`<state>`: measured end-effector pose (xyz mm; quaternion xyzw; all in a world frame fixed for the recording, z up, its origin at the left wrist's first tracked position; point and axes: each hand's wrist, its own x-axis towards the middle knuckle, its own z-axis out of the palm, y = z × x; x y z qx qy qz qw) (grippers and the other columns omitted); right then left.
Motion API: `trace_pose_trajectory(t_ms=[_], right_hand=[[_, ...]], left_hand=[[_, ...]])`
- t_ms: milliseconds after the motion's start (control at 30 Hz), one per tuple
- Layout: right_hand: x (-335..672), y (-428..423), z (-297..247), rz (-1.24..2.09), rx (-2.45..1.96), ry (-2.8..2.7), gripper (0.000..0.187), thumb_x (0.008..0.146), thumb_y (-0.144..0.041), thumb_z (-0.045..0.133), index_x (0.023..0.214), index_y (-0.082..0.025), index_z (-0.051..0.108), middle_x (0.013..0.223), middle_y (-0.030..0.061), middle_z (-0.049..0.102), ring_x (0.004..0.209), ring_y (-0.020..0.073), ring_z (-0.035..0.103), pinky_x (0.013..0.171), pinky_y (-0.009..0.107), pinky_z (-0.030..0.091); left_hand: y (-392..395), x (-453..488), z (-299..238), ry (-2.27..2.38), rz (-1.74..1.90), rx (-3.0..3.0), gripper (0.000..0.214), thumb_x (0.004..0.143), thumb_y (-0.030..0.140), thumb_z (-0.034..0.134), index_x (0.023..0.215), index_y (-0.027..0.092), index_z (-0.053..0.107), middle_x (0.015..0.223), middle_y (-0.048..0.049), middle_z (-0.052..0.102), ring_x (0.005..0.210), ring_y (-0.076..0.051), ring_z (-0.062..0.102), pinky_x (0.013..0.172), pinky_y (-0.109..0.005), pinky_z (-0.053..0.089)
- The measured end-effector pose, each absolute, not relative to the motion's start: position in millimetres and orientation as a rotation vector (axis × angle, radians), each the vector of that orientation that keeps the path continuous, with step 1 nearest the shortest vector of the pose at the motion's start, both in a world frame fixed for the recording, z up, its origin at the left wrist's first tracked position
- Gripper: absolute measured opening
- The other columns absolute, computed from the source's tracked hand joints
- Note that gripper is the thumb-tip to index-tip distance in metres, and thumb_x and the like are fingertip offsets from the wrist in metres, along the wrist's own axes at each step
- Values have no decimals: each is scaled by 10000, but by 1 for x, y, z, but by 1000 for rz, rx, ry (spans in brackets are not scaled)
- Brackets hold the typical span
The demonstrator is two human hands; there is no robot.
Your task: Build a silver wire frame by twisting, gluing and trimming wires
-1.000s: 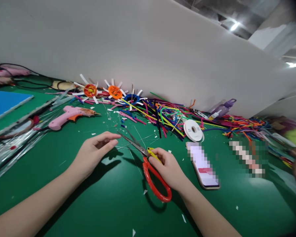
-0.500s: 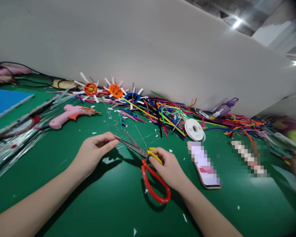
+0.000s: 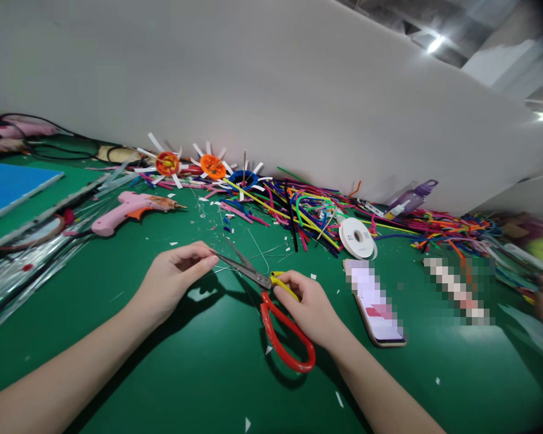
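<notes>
Green desk (image 3: 199,374) is stretching up to a white wall (image 3: 271,84), and scraps of white paper are lying scattered over it. Scissors (image 3: 253,274) are sitting low over the desk's middle, blades slightly parted and pointing left and away, the red handle loop trailing back toward the person. Right hand (image 3: 310,307) is holding them near the pivot, its grip closing around the yellow handle part while the red loop is hanging free beneath the palm. Left hand (image 3: 174,277) is hovering just left of the blades, its grip pinching thumb and forefinger together right at the tip of the lower blade; whatever thin thing is sitting between those fingertips is too fine to make out. Fine silver strands are lying on the desk just beyond the blades. Farther back, pipe cleaners (image 3: 308,211) are piling up along the wall, with paper flowers (image 3: 210,166) sitting to their left. Pink glue gun (image 3: 127,211) is lying well left of the hands, beside silver strips (image 3: 22,259). White spool (image 3: 356,237) and phone (image 3: 377,304) are resting to the right of the right hand.
</notes>
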<state>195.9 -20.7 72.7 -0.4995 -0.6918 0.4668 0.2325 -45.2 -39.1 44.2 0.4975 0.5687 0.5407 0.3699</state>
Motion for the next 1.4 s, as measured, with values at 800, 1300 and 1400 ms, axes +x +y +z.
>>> trace_pose_trajectory(t_ms=[800,1300,1400], right_hand=[[196,-19,72,1471,-1303,-1740,123,821,-307,546,794,-196,591,775,4,617,687,136,544,635,267,403],[197,-15,75,1584,-1353,-1507,172,781,-354,572,767,-183,565,613,-38,516,525,86,422,510,231,320],[196,-16,76,1586,-1353,-1516,174,784,-351,564,772,-177,560,615,-40,516,528,85,426,513,229,323]], left_hand=[[-39,-47,40,1317,1421,1165,136,756,344,635,769,217,587,720,16,524,617,-105,452,536,-226,372],[-37,-48,48,1737,1152,1633,211,751,405,623,790,198,631,658,23,555,603,-117,507,574,-241,394],[-37,-46,45,1725,1098,1758,186,777,382,590,785,197,604,691,16,574,637,-124,527,614,-251,406]])
